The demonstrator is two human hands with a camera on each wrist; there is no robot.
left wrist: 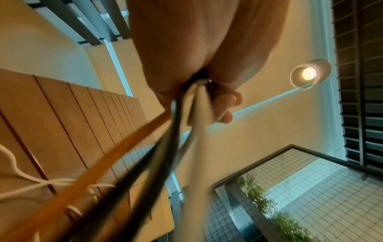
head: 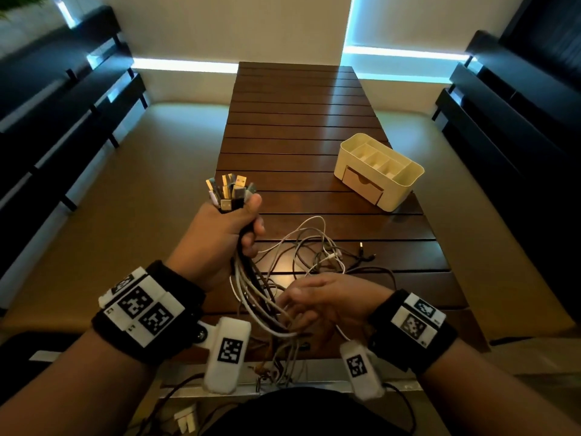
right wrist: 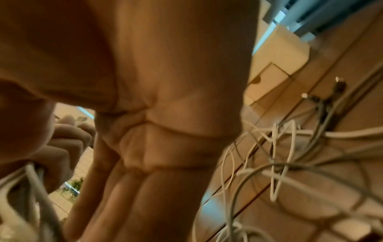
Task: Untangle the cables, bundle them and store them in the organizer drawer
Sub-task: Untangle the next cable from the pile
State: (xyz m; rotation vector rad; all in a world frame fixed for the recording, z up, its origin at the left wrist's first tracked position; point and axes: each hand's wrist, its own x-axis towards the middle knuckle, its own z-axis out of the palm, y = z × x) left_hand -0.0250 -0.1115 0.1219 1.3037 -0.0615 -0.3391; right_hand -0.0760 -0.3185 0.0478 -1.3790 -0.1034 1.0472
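Cables (head: pixel 283 269) sprawl limp and light over the bench (head: pixel 298 121); my left hand (head: pixel 217 240) fists their stiff plug ends, my right hand (head: pixel 327 297) combs slack strands, fingers loose. I'd hold near the plugs.

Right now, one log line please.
left hand grips cables plug-ends up | right hand open, combing strands | organizer drawer shut

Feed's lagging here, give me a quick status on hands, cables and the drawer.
Left hand grips cables just below their plugs. Right hand open, fingers among hanging strands. Far ends tangled on table. Organizer drawer shut.
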